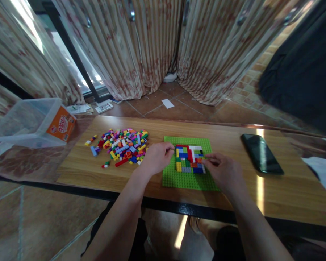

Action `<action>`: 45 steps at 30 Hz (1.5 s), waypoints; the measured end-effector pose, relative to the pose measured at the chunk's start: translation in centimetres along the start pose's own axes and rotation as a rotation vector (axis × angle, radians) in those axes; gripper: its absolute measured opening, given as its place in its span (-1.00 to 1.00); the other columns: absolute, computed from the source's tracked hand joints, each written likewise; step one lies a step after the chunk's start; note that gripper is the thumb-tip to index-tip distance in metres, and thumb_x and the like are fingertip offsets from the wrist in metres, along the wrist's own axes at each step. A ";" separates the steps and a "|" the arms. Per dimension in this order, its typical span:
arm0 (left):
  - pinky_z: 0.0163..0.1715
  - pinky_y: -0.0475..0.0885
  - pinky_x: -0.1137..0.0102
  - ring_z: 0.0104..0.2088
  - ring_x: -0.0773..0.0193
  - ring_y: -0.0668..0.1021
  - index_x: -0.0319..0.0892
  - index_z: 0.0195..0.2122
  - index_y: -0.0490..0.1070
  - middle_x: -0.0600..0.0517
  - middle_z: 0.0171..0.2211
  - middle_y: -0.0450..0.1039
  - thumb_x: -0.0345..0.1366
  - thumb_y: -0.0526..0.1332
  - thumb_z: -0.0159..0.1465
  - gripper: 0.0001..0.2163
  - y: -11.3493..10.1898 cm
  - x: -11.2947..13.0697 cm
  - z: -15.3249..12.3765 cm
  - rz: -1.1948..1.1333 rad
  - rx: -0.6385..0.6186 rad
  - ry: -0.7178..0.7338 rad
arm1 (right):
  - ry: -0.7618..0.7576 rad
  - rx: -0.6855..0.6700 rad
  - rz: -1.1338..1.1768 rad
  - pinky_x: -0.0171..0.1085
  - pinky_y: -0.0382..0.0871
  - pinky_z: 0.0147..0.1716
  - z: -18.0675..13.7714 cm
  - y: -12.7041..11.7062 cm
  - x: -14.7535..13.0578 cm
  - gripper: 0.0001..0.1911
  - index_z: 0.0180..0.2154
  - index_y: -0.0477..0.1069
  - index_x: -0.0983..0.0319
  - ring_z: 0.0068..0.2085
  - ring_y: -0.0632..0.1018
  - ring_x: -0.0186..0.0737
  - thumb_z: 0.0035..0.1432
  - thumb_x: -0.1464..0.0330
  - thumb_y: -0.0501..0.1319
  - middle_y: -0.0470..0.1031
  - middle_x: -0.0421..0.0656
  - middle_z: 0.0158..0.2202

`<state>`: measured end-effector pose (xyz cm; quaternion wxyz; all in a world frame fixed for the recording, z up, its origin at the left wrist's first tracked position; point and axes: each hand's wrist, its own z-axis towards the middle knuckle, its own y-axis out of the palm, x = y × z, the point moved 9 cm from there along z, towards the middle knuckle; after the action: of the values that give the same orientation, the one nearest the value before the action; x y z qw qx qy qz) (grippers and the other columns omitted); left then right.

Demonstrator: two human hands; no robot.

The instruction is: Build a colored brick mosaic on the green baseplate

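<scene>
A green studded baseplate (190, 183) lies on the table in front of me. On its middle sits a roughly square patch of coloured building bricks (184, 165), mostly red, white, blue, yellow, grey and orange. My left hand (158, 157) hovers over the plate's left edge, thumb and forefinger pinched beside the patch; anything between them is too small to make out. At the patch's right side, my right hand (225, 172) has its fingertips pinched close to the bricks. Whatever those fingertips hold is hidden among the colours there.
Left of the plate is a heap of loose bricks (125, 145), with a few strays around it. A dark phone (261, 154) lies on the wooden table (222, 141) at right. Beyond the left end stands a clear plastic bin (27, 123). White paper (322, 174) is at far right.
</scene>
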<state>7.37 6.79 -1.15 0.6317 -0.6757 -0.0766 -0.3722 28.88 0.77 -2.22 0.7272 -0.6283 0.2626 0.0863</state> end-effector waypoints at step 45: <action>-0.33 0.42 0.39 -0.35 0.23 0.57 -0.20 -0.27 0.39 -0.01 -0.34 0.55 -0.37 0.24 0.17 -0.90 3.1 0.2 -0.3 -0.046 -0.144 -0.150 | 0.105 -0.168 0.233 -0.27 0.35 -0.40 1.7 2.1 1.7 -0.68 -0.12 0.55 0.26 -0.44 0.57 -0.20 0.07 0.32 0.23 0.59 -0.18 -0.50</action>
<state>9.16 5.86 -3.48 0.5654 -0.7433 -0.1120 -0.3395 29.80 2.48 -4.72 0.6424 -0.6559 0.3631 0.1588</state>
